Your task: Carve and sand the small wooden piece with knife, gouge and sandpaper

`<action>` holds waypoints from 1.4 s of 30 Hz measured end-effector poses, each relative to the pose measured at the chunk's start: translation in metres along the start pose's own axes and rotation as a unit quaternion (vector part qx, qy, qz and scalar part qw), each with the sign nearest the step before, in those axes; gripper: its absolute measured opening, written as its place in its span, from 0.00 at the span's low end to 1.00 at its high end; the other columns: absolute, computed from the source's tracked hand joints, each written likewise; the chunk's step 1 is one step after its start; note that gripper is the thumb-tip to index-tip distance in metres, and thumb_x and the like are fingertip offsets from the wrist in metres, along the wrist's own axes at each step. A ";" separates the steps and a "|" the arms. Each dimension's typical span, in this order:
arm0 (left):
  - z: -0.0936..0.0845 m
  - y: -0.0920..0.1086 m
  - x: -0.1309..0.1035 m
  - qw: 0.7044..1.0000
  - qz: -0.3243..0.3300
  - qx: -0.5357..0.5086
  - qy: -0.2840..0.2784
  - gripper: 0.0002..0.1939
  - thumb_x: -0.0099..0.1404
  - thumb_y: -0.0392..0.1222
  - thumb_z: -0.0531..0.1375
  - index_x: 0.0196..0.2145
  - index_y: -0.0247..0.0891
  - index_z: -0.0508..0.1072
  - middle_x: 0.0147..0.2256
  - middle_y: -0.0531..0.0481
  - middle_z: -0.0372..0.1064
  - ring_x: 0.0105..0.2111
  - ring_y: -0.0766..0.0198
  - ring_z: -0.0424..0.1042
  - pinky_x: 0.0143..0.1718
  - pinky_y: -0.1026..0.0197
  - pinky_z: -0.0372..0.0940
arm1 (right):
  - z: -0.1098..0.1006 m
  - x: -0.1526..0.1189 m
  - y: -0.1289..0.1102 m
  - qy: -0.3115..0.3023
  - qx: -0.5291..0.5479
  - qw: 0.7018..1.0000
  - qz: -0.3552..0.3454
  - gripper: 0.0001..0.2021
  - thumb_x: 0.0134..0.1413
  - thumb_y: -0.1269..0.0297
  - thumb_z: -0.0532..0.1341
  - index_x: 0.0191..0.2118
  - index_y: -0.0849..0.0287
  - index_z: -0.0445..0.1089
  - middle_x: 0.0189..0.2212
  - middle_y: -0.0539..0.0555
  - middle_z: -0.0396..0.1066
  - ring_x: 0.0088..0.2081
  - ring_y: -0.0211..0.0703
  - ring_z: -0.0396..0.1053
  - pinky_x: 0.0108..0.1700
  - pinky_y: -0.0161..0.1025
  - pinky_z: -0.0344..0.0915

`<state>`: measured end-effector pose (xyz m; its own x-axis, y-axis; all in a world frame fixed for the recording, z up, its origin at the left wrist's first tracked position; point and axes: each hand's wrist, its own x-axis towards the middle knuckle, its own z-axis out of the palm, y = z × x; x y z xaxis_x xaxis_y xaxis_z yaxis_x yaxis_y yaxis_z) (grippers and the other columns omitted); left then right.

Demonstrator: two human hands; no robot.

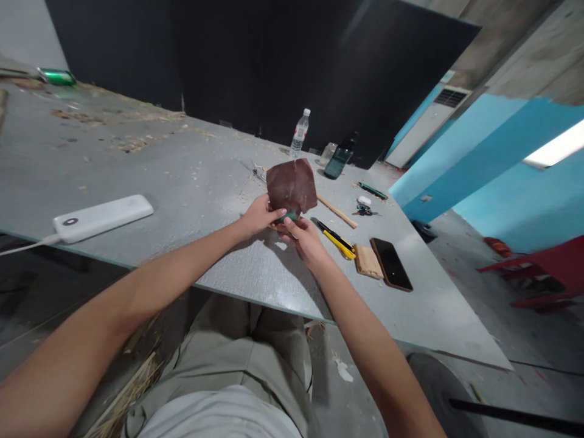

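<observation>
Both hands met over the near part of a grey surface [219, 243], holding a dark reddish-brown sheet [291, 185] upright by its lower edge, with a small green piece [288, 216] at that edge. The left hand [262, 216] had its fingers clamped on the sheet's lower left; the right hand [305, 237] had its fingers closed on the green piece, the thumb on top. A wooden stick [337, 212] stuck out to the right from behind the sheet. Just beside the right hand lay a yellow-and-black cutter [336, 240], then a wooden block [368, 261] and a dark phone [391, 264]. A clear bottle [299, 134] stood behind the sheet, and a white power bank [104, 218] lay well to the left.
</observation>
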<state>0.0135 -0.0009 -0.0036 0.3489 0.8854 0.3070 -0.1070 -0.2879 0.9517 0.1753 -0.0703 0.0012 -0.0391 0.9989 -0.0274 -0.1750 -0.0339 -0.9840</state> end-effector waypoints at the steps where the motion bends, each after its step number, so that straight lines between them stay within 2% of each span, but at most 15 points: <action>1: 0.000 0.000 0.000 1.000 0.001 0.000 -0.004 0.21 0.63 0.48 0.69 0.48 0.34 0.72 0.36 0.43 0.78 0.30 0.61 0.75 0.30 0.60 0.71 | 0.001 0.000 0.001 -0.001 -0.003 1.000 -0.004 0.27 0.39 0.42 0.80 0.41 0.55 0.80 0.41 0.57 0.83 0.44 0.48 0.80 0.41 0.40 0.73; 5: 0.000 0.001 0.000 1.000 0.010 0.007 -0.016 0.20 0.62 0.48 0.70 0.47 0.34 0.74 0.35 0.45 0.77 0.30 0.63 0.74 0.30 0.61 0.69 | 0.001 -0.001 0.002 0.006 -0.007 1.000 -0.018 0.27 0.39 0.41 0.79 0.40 0.54 0.80 0.37 0.54 0.82 0.40 0.46 0.79 0.42 0.41 0.73; 11: 0.000 -0.002 0.001 0.999 0.027 0.020 -0.034 0.15 0.64 0.50 0.69 0.40 0.35 0.75 0.29 0.49 0.74 0.25 0.67 0.70 0.27 0.64 0.64 | 0.001 -0.001 0.001 0.025 0.009 1.000 -0.015 0.24 0.38 0.42 0.80 0.37 0.53 0.80 0.33 0.52 0.81 0.36 0.43 0.77 0.41 0.40 0.72; 16: 0.001 -0.001 -0.002 0.997 0.023 0.023 -0.071 0.20 0.66 0.56 0.67 0.38 0.33 0.77 0.26 0.48 0.74 0.24 0.64 0.72 0.26 0.64 0.65 | 0.000 -0.002 -0.003 0.055 0.034 0.998 -0.005 0.24 0.39 0.42 0.79 0.35 0.55 0.79 0.32 0.52 0.81 0.36 0.44 0.79 0.42 0.41 0.74; 19: 0.002 0.003 -0.006 0.995 0.015 0.015 -0.099 0.22 0.67 0.58 0.67 0.38 0.32 0.77 0.28 0.46 0.76 0.25 0.63 0.75 0.27 0.63 0.66 | -0.002 -0.001 -0.003 0.077 0.036 0.996 -0.008 0.23 0.40 0.43 0.79 0.33 0.56 0.78 0.31 0.52 0.80 0.34 0.42 0.78 0.39 0.39 0.74; 24: 0.008 0.008 -0.010 0.989 -0.004 -0.010 -0.148 0.21 0.61 0.53 0.72 0.40 0.32 0.78 0.31 0.44 0.79 0.29 0.61 0.78 0.33 0.61 0.71 | -0.005 0.004 0.003 0.100 0.037 0.994 -0.025 0.25 0.37 0.43 0.80 0.32 0.55 0.75 0.27 0.49 0.77 0.26 0.39 0.72 0.33 0.39 0.72; 27: 0.010 0.008 -0.009 0.986 -0.018 -0.028 -0.161 0.21 0.58 0.54 0.74 0.37 0.33 0.77 0.32 0.44 0.80 0.26 0.63 0.77 0.32 0.60 0.71 | -0.004 0.005 0.005 0.090 0.032 0.995 -0.033 0.26 0.38 0.42 0.80 0.32 0.55 0.73 0.26 0.49 0.75 0.26 0.41 0.72 0.34 0.42 0.73; 31: 0.008 0.009 -0.008 0.984 -0.041 -0.060 -0.164 0.27 0.58 0.60 0.74 0.38 0.33 0.76 0.30 0.43 0.79 0.24 0.61 0.77 0.29 0.60 0.70 | 0.001 0.001 0.001 0.040 0.028 0.998 -0.032 0.27 0.42 0.37 0.77 0.33 0.55 0.73 0.24 0.49 0.72 0.26 0.43 0.72 0.33 0.42 0.71; 36: 0.004 0.012 -0.007 0.979 -0.070 -0.099 -0.166 0.32 0.56 0.65 0.74 0.42 0.33 0.76 0.31 0.43 0.79 0.25 0.60 0.78 0.30 0.59 0.72 | 0.007 -0.004 -0.005 -0.015 0.042 0.999 -0.029 0.27 0.44 0.37 0.75 0.40 0.54 0.75 0.36 0.53 0.79 0.34 0.44 0.75 0.34 0.39 0.71; 39: 0.002 0.014 -0.008 0.973 -0.084 -0.111 -0.183 0.32 0.56 0.66 0.73 0.42 0.34 0.77 0.33 0.41 0.80 0.26 0.61 0.78 0.32 0.59 0.73 | 0.007 -0.004 -0.005 -0.016 0.051 0.998 -0.036 0.26 0.45 0.39 0.76 0.42 0.52 0.75 0.40 0.52 0.80 0.39 0.45 0.76 0.37 0.38 0.72; 42: 0.002 0.015 -0.010 0.967 -0.096 -0.105 -0.211 0.30 0.57 0.65 0.73 0.40 0.33 0.77 0.34 0.40 0.80 0.26 0.60 0.79 0.31 0.60 0.72 | 0.005 -0.003 -0.003 -0.005 0.052 0.998 -0.036 0.26 0.46 0.39 0.75 0.42 0.52 0.74 0.39 0.53 0.79 0.39 0.46 0.76 0.36 0.39 0.73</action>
<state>0.0101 -0.0149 0.0072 0.7258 0.6743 0.1363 -0.1736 -0.0122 0.9847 0.1706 -0.0735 0.0054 -0.0320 0.9985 0.0455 -0.2797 0.0348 -0.9594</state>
